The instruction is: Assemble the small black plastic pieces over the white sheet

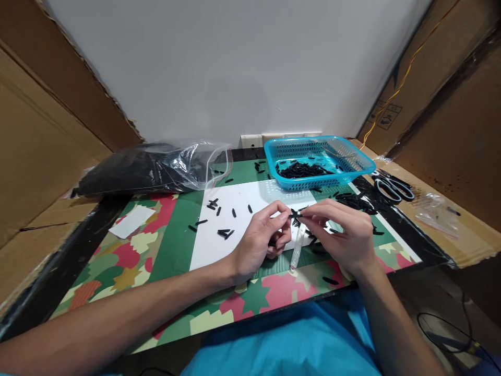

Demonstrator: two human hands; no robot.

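Note:
My left hand (262, 237) and my right hand (344, 235) meet over the white sheet (242, 209) on the table. Between their fingertips they pinch a small black piece (295, 214). A narrow clear strip (297, 250) hangs down below my fingers, its lower end on the mat; which hand holds it I cannot tell. Several loose black pieces (219, 214) lie scattered on the white sheet left of my left hand. More black pieces (354, 201) are heaped just beyond my right hand.
A blue perforated basket (368, 167) with black pieces stands at the back right. A clear bag of black pieces (152, 167) lies at the back left. Scissors (391, 185) and a small clear bag (436, 211) lie right. A white slip (131, 222) rests on the patterned mat (117, 261). Cardboard walls flank both sides.

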